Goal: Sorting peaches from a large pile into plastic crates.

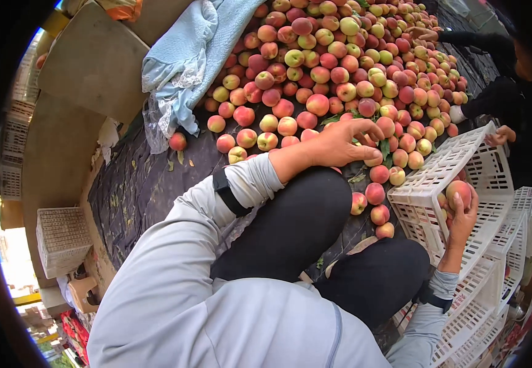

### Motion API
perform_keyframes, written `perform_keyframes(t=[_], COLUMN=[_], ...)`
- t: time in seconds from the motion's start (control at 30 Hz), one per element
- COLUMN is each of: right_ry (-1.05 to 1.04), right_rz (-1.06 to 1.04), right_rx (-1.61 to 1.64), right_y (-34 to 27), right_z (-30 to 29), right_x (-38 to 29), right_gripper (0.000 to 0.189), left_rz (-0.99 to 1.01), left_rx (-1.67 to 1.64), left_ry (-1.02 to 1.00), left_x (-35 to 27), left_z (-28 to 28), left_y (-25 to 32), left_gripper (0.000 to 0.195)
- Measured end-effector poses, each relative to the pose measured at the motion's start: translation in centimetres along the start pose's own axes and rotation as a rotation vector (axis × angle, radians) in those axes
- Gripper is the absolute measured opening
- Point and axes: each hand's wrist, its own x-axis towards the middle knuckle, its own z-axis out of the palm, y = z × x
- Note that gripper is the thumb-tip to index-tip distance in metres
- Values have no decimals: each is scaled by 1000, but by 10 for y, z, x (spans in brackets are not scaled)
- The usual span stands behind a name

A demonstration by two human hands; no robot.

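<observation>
My right hand [464, 221] holds a red-and-yellow peach [459, 194] at the mouth of a white slatted plastic crate [450, 158]. The crate is tilted, and more peaches inside it are partly hidden behind that hand. Over the near edge of a large heap of peaches [330, 60] is my left hand [344, 142], thumb and bent fingers apart. Peaches lie close by its fingertips and below its thumb; I see none in its grasp. A few loose peaches [375, 193] lie between my knees and the crate.
A dark ground sheet [155, 202] lies under the heap. Light blue quilted cloth [187, 60] covers its left edge. At upper right another person's hand [422, 34] reaches to the peaches; their other hand [501, 136] touches the crate. More white crates [477, 294] stand at right, one [63, 239] at left.
</observation>
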Motion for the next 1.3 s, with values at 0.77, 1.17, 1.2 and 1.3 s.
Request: perform_keyframes(t=[0.77, 1.17, 1.2, 1.3], right_ry=[323, -440, -397, -143], right_rz=[172, 205, 208, 177], right_rx=[-802, 110, 71, 146], right_y=[63, -73, -70, -48], right_z=[-27, 111, 107, 74], right_x=[-2, 6, 7, 5], right_gripper=[25, 81, 80, 67], left_rz=[-575, 623, 522, 190], left_rx=[340, 108, 95, 388], left_ry=[697, 27, 0, 164], left_x=[0, 67, 64, 22], left_z=[-117, 17, 14, -28], left_y=[-180, -25, -38, -105], left_gripper=[68, 59, 56, 41])
